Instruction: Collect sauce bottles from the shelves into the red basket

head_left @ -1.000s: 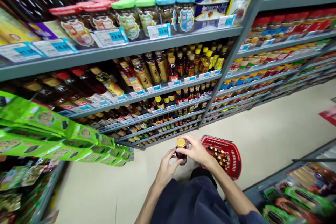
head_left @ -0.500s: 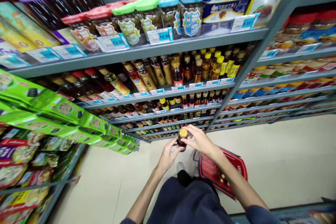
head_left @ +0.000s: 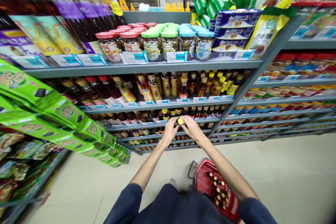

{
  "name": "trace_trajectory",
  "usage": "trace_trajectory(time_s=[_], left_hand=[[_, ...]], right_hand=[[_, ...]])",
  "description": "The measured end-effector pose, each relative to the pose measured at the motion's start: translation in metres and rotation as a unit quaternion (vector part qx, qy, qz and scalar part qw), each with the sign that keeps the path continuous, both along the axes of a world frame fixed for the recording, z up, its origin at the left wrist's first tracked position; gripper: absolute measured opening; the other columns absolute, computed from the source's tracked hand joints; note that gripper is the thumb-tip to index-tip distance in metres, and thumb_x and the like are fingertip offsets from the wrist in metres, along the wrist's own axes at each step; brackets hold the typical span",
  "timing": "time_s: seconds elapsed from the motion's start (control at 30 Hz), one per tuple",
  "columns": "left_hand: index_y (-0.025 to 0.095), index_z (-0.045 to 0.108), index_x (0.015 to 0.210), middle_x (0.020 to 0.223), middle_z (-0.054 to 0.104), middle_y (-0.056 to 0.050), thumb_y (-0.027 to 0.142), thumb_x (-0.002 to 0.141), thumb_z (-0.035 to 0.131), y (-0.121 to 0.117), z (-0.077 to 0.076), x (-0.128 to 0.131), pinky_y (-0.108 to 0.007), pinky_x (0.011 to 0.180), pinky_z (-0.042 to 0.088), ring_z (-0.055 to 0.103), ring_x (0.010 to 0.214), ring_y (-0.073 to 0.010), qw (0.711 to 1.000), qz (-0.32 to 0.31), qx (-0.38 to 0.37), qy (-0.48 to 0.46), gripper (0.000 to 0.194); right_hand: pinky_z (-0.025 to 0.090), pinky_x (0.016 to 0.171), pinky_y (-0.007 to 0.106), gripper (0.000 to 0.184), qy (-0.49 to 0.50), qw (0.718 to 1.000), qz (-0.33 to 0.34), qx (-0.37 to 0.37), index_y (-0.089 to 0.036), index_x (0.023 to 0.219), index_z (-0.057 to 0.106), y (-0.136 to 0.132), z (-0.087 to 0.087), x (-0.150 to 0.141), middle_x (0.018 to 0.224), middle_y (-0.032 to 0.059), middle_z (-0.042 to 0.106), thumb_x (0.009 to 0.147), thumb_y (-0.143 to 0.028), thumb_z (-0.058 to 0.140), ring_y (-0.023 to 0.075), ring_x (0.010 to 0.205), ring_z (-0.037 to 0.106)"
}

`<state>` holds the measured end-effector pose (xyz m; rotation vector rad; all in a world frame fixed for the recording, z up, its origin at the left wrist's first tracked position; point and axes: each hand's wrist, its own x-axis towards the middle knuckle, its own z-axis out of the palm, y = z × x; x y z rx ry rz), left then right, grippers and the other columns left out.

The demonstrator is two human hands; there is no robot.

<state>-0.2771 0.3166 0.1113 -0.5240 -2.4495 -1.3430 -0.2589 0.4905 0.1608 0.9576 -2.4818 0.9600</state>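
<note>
Both my hands are stretched out in front of the lower shelves and closed round one small dark bottle with a yellow cap (head_left: 180, 121). My left hand (head_left: 170, 130) grips it from the left, my right hand (head_left: 192, 128) from the right. Only the cap shows between my fingers. The bottle is level with a shelf row of similar small bottles (head_left: 168, 113). A red shopping basket (head_left: 207, 178) holding several small bottles stands on the floor by my right leg.
Grey shelving (head_left: 147, 67) runs across the view, stacked with jars with red, green and blue lids (head_left: 168, 43), sauce bottles and price tags. Green packets (head_left: 65, 112) hang on a rack at left. Beige floor (head_left: 283, 178) stretches to the right.
My hands have carried the bottle up and forward from near my lap to the shelf rows. The view has tilted upward, and the basket now sits lower in the picture.
</note>
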Motion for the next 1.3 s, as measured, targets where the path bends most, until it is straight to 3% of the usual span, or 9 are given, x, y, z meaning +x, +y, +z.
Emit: trace_trajectory(time_s=[0.1, 0.2, 0.4, 0.57, 0.8, 1.0, 1.17, 1.3], left_hand=[[0.015, 0.062, 0.129, 0.131, 0.064, -0.016, 0.023, 0.094, 0.059, -0.002, 0.002, 0.000, -0.045, 0.110, 0.046, 0.060, 0.124, -0.0276, 1.000, -0.012, 0.000, 0.013, 0.036], [0.017, 0.061, 0.130, 0.133, 0.063, -0.014, 0.024, 0.094, 0.061, -0.003, 0.012, 0.008, -0.044, 0.111, 0.045, 0.059, 0.125, -0.0273, 0.999, -0.024, -0.002, 0.022, 0.037], [0.018, 0.063, 0.128, 0.131, 0.066, -0.012, 0.028, 0.093, 0.065, 0.007, 0.054, 0.026, -0.043, 0.110, 0.047, 0.061, 0.122, -0.0262, 0.997, -0.059, 0.024, 0.032, 0.037], [0.017, 0.066, 0.124, 0.120, 0.072, -0.012, 0.032, 0.088, 0.071, 0.013, 0.087, 0.044, -0.041, 0.096, 0.055, 0.070, 0.103, -0.0245, 0.995, -0.075, 0.070, -0.011, 0.039], [0.019, 0.069, 0.123, 0.125, 0.070, -0.011, 0.034, 0.091, 0.070, 0.012, 0.124, 0.051, -0.041, 0.103, 0.051, 0.066, 0.114, -0.0252, 0.993, -0.090, 0.078, 0.018, 0.035], [0.018, 0.067, 0.128, 0.129, 0.068, -0.013, 0.034, 0.094, 0.066, 0.011, 0.133, 0.050, -0.041, 0.105, 0.050, 0.064, 0.118, -0.0245, 0.991, -0.114, 0.061, 0.043, 0.038], [0.020, 0.066, 0.131, 0.129, 0.068, -0.012, 0.034, 0.093, 0.068, 0.014, 0.141, 0.049, -0.040, 0.105, 0.051, 0.064, 0.119, -0.0247, 0.988, -0.127, 0.044, 0.071, 0.041], [0.020, 0.067, 0.128, 0.126, 0.070, -0.011, 0.035, 0.091, 0.069, 0.017, 0.139, 0.050, -0.040, 0.103, 0.053, 0.066, 0.115, -0.0248, 0.988, -0.138, 0.040, 0.060, 0.040]], right_hand=[[0.047, 0.107, 0.047, 0.039, 0.006, 1.000, -0.008, -0.004, -0.018, 0.137, 0.051, 0.001, 0.005, 0.000, 0.129, 0.0163, 0.059, 0.099, -0.016, 0.047, 0.0275, 0.122, 0.054], [0.048, 0.107, 0.044, 0.036, 0.010, 1.000, -0.014, -0.023, -0.018, 0.136, 0.051, 0.007, 0.020, 0.005, 0.129, 0.0159, 0.059, 0.100, -0.021, 0.049, 0.0266, 0.122, 0.055], [0.051, 0.100, 0.042, 0.034, 0.017, 0.995, -0.036, -0.087, -0.020, 0.129, 0.055, 0.017, 0.063, 0.013, 0.120, 0.0132, 0.063, 0.097, -0.029, 0.059, 0.0256, 0.113, 0.060], [0.051, 0.100, 0.042, 0.036, 0.036, 0.992, -0.032, -0.113, -0.022, 0.129, 0.055, 0.020, 0.089, 0.022, 0.122, 0.0111, 0.064, 0.095, -0.029, 0.063, 0.0246, 0.113, 0.061], [0.057, 0.089, 0.035, 0.044, -0.014, 0.983, -0.029, -0.180, -0.023, 0.133, 0.056, 0.024, 0.118, 0.039, 0.126, 0.0094, 0.061, 0.092, -0.031, 0.069, 0.0223, 0.111, 0.063], [0.051, 0.094, 0.035, 0.024, -0.005, 0.984, -0.047, -0.172, -0.021, 0.114, 0.064, 0.023, 0.124, 0.051, 0.114, 0.0067, 0.065, 0.091, -0.026, 0.071, 0.0211, 0.106, 0.062], [0.052, 0.091, 0.032, 0.025, -0.004, 0.981, -0.055, -0.189, -0.021, 0.114, 0.063, 0.026, 0.132, 0.056, 0.114, 0.0062, 0.066, 0.091, -0.028, 0.070, 0.0205, 0.105, 0.063], [0.052, 0.085, 0.032, 0.019, 0.008, 0.984, -0.076, -0.159, -0.020, 0.107, 0.063, 0.032, 0.131, 0.054, 0.104, 0.0052, 0.067, 0.092, -0.030, 0.070, 0.0200, 0.095, 0.064]])
